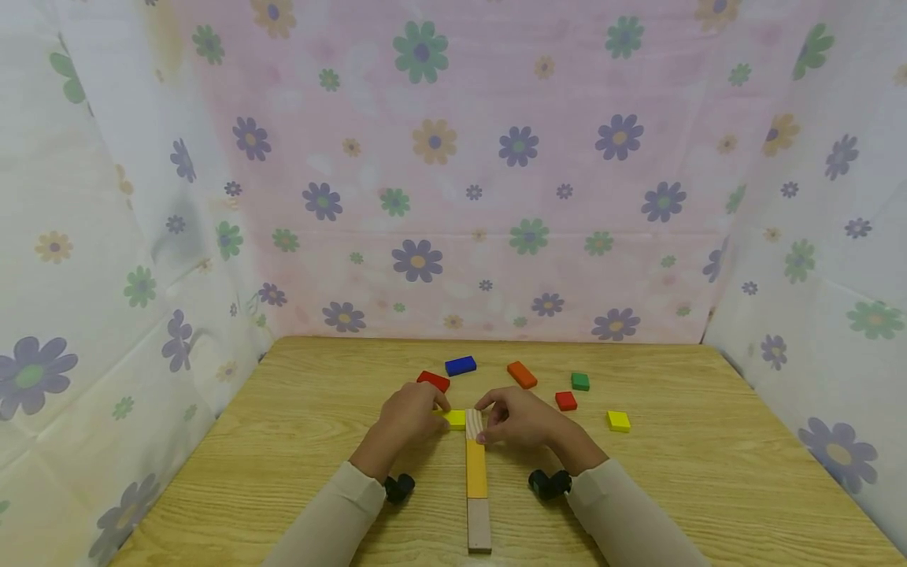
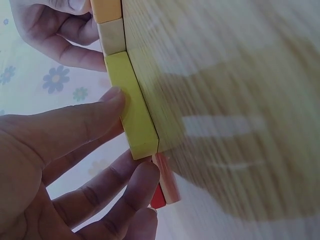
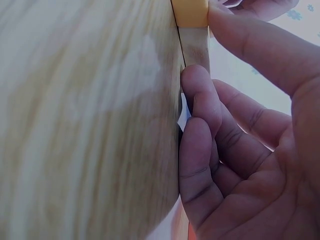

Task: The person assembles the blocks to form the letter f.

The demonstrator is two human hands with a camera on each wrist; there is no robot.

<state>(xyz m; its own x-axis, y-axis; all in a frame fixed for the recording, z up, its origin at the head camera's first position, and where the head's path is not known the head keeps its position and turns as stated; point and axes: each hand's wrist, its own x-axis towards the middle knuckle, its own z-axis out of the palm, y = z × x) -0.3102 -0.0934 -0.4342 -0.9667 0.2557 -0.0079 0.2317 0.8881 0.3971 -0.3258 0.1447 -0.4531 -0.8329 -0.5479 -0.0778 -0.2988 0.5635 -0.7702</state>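
Note:
My left hand [image 1: 409,419] pinches a bright yellow rectangular block [image 2: 132,107] that lies flat on the table. One end of it meets the side of a striped plain wooden block [image 1: 474,424], forming a corner. That wooden block tops a straight row, followed toward me by a yellow-orange block [image 1: 476,470] and a light brown block [image 1: 479,525]. From the right, my right hand [image 1: 523,419] holds the striped block with index finger at its far end and thumb by its joint with the yellow-orange one. The right wrist view shows its other fingers curled low beside the row.
Beyond the hands lie a red block [image 1: 434,381], a blue block [image 1: 460,365] and an orange block [image 1: 522,375]. Farther right are small green [image 1: 580,382], red [image 1: 566,401] and yellow [image 1: 619,421] pieces. Flowered cloth [image 1: 468,283] encloses the wooden table [image 1: 298,480].

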